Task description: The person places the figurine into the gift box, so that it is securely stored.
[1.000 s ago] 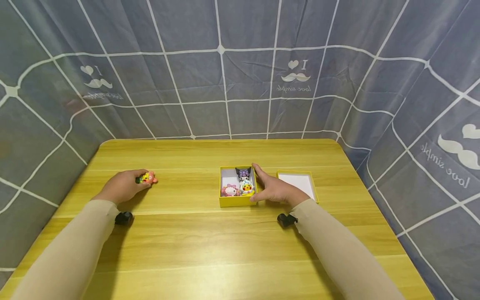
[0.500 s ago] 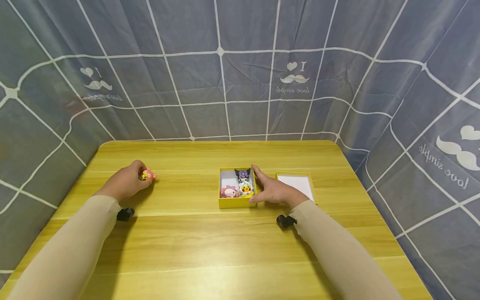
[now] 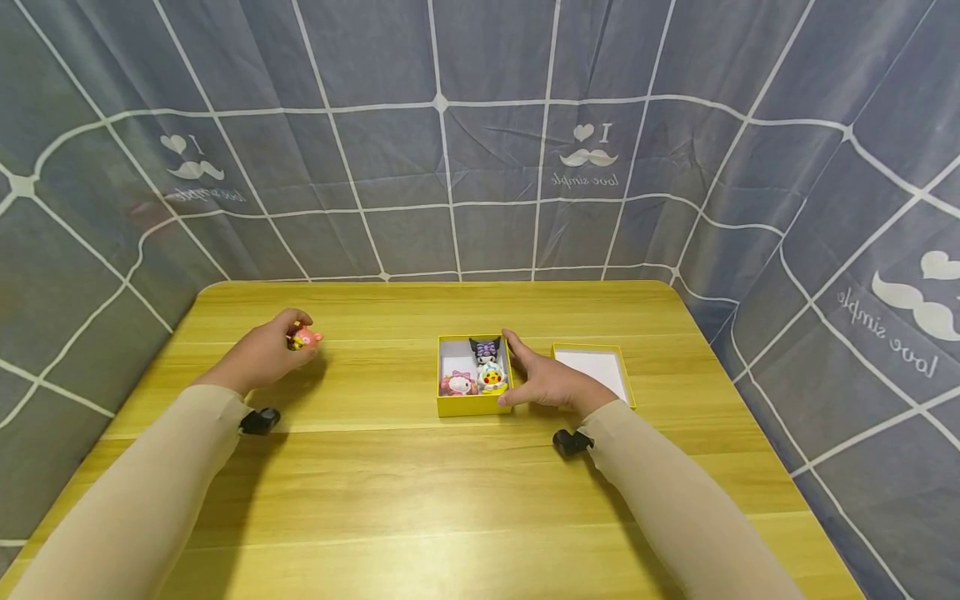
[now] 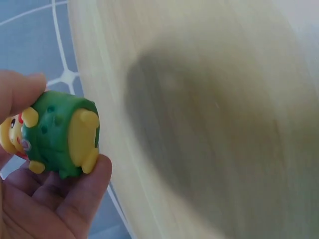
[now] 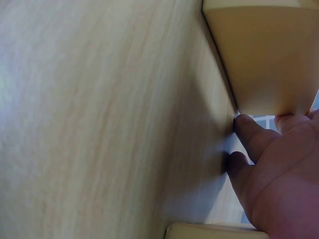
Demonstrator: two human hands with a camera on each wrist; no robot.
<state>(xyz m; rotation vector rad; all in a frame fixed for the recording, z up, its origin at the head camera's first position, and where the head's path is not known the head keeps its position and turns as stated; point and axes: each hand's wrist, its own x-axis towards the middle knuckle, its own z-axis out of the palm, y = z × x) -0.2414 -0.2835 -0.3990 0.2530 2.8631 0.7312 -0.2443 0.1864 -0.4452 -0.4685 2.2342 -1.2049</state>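
Note:
In the head view my left hand [image 3: 262, 354] holds a small toy figurine [image 3: 307, 337] with a pink-orange head over the left part of the table. The left wrist view shows the figurine's green body and yellow feet [image 4: 60, 132] between thumb and fingers, its shadow cast on the wood. My right hand [image 3: 551, 383] grips the right side of a yellow open box [image 3: 468, 407], thumb at the front corner and fingers at the back. Inside lie a black-eared purple figurine [image 3: 487, 354], a yellow-faced white-hooded one [image 3: 492, 380] and a pink-and-white one [image 3: 459, 384].
A yellow-rimmed box lid [image 3: 592, 367], white inside, lies just right of the box, partly behind my right wrist. Wooden table [image 3: 390, 483] surrounds these things. A grey checked curtain [image 3: 495, 150] hangs along the back and sides.
My left hand first turned the figurine in its fingers, then moved it slightly right and up. My right hand and the box have stayed in place.

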